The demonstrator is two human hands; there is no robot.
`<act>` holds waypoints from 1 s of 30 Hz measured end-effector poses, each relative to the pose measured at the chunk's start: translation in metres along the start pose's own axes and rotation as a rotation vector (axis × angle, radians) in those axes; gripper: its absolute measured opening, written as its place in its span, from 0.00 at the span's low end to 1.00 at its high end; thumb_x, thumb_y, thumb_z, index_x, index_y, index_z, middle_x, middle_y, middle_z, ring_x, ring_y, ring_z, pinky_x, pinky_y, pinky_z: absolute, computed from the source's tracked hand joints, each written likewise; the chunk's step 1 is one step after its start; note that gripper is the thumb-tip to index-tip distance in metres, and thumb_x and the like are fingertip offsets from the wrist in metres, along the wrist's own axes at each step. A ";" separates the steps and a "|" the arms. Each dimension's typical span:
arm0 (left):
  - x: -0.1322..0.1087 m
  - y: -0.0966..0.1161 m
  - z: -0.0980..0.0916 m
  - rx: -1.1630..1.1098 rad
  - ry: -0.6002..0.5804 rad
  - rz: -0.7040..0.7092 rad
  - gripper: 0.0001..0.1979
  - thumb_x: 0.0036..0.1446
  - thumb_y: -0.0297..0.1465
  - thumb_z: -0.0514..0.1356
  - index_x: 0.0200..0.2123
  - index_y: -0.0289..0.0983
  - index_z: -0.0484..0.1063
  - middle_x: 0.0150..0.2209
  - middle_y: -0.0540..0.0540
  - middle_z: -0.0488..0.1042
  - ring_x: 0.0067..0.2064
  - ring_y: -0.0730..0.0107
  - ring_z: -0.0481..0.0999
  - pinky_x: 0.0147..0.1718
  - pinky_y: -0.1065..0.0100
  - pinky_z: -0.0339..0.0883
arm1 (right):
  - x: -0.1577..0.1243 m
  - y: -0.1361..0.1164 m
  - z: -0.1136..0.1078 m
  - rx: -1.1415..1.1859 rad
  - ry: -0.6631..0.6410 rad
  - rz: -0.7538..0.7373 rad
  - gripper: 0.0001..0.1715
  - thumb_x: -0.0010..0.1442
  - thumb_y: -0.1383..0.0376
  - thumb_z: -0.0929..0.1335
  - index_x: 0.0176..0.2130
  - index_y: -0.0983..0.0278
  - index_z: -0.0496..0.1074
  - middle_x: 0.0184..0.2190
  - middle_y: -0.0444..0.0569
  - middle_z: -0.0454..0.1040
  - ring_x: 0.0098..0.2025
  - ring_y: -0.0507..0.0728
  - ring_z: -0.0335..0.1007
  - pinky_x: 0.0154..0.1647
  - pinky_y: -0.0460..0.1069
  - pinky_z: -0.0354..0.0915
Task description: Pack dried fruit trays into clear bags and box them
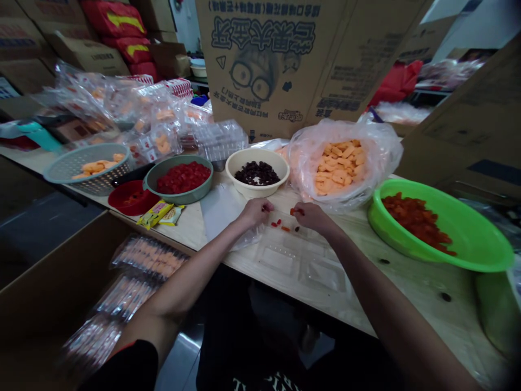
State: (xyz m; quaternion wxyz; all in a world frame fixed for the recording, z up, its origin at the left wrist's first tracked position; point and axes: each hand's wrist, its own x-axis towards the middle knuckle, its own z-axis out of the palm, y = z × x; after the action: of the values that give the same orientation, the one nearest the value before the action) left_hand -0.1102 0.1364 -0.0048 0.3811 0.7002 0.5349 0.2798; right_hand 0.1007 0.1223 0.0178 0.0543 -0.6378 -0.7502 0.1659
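Note:
My left hand (pixel 256 212) is closed above the clear plastic tray (pixel 280 257). A bit of dark red shows at its fingertips, too small to name. Just to the right, my right hand (pixel 310 217) pinches an orange gummy piece (pixel 292 211). Between and below the hands lie small red candy pieces (pixel 274 224), an orange piece (pixel 285 228) and a dark piece (pixel 297 229). Straight ahead stands a cream bowl (pixel 239 187) of dark pieces. Behind my right hand rests an open plastic bag (pixel 303 157) of peach-coloured candies.
On the right is a green basin (pixel 480 244) of orange pieces. Leftward stand a grey-green bowl (pixel 152 182) of red pieces, a red bowl (pixel 118 205) and a colander (pixel 61 171). A large carton (pixel 293 70) rises behind. Packed trays (pixel 126 296) fill a box at lower left.

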 end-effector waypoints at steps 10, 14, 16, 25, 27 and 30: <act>0.013 0.025 0.038 0.628 -0.201 0.122 0.09 0.51 0.23 0.61 0.34 0.28 0.80 0.39 0.32 0.78 0.42 0.54 0.78 0.41 0.64 0.70 | -0.012 0.004 -0.001 -0.082 -0.030 -0.003 0.15 0.65 0.70 0.61 0.43 0.67 0.77 0.39 0.51 0.80 0.38 0.53 0.73 0.36 0.44 0.59; 0.016 0.024 0.040 0.665 -0.202 0.129 0.09 0.52 0.22 0.60 0.36 0.29 0.79 0.42 0.34 0.77 0.44 0.55 0.77 0.44 0.64 0.69 | -0.019 -0.006 0.012 -0.157 -0.045 -0.027 0.15 0.63 0.71 0.62 0.45 0.68 0.76 0.41 0.57 0.80 0.41 0.57 0.74 0.38 0.47 0.60; 0.014 0.022 0.037 0.675 -0.192 0.147 0.11 0.53 0.21 0.58 0.37 0.29 0.79 0.45 0.34 0.76 0.45 0.56 0.77 0.45 0.64 0.69 | -0.020 -0.010 0.018 -0.187 -0.044 -0.034 0.15 0.63 0.71 0.63 0.46 0.70 0.76 0.43 0.61 0.79 0.43 0.60 0.75 0.39 0.48 0.60; 0.011 0.016 0.021 0.597 -0.137 0.233 0.15 0.57 0.20 0.55 0.41 0.33 0.80 0.46 0.40 0.76 0.48 0.61 0.76 0.50 0.65 0.69 | -0.016 0.014 0.004 -0.166 -0.033 -0.046 0.18 0.66 0.70 0.61 0.45 0.68 0.78 0.45 0.57 0.80 0.46 0.59 0.75 0.43 0.47 0.61; 0.014 0.018 0.022 0.486 -0.079 0.232 0.17 0.56 0.19 0.54 0.44 0.34 0.79 0.46 0.42 0.77 0.47 0.64 0.76 0.50 0.67 0.69 | -0.018 0.018 0.002 -0.139 -0.061 -0.068 0.17 0.65 0.70 0.62 0.43 0.66 0.80 0.44 0.54 0.81 0.45 0.57 0.75 0.43 0.46 0.61; 0.018 0.022 0.029 0.293 -0.013 0.198 0.14 0.54 0.19 0.57 0.40 0.34 0.80 0.42 0.44 0.79 0.43 0.67 0.77 0.47 0.68 0.70 | -0.019 0.021 0.003 -0.106 -0.064 -0.064 0.17 0.64 0.71 0.62 0.39 0.66 0.80 0.41 0.54 0.82 0.43 0.56 0.76 0.43 0.45 0.62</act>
State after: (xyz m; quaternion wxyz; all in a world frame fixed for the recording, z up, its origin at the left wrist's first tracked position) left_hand -0.0702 0.1440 -0.0023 0.2493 0.7993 0.4959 0.2303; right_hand 0.1230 0.1062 0.0111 0.0015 -0.6099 -0.7792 0.1446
